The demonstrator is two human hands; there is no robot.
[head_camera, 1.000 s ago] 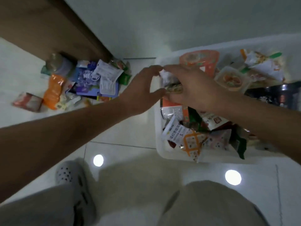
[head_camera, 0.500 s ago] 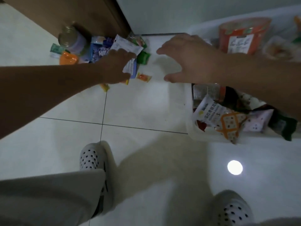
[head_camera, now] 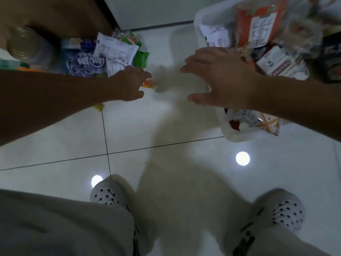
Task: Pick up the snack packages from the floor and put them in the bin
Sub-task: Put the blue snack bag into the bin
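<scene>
Glossy white tile floor (head_camera: 140, 130), dark grout lines, two round light reflections (head_camera: 242, 158) on it. Brown wooden cabinet (head_camera: 55, 13) top left, pale wall beside it.

Heap of snack packages (head_camera: 103, 58) lies on the floor against the cabinet foot:
- purple printed pouch (head_camera: 86, 63)
- white pouch with a printed label (head_camera: 118, 52) overlapping it
- green packets (head_camera: 141, 57) at the right edge
- clear jar with a metal lid (head_camera: 24, 45) at far left

Small orange packet (head_camera: 149, 84) lies on the floor apart from the heap, right at the fingertips of my left hand (head_camera: 129, 85). Left hand reaches low over the floor, fingers curved above the packet, thumb below it. It's blurred, so I cannot tell whether they touch or pinch it. Small yellow packet (head_camera: 98, 107) peeks out under my left forearm.

My right hand (head_camera: 219, 80) hovers palm down, fingers spread and relaxed, thumb out, holding nothing. It sits at the left wall of the white plastic bin (head_camera: 239, 138), partly covering it.

Bin stands on the floor at right, heaped with packages. Among them are a big orange bag with a white label (head_camera: 258, 24) and some white pouches. One orange-and-white pouch (head_camera: 265, 124) hangs over the near wall.

Bottom of view: my light grey trousers (head_camera: 64, 228) and two white perforated clogs (head_camera: 108, 194).
</scene>
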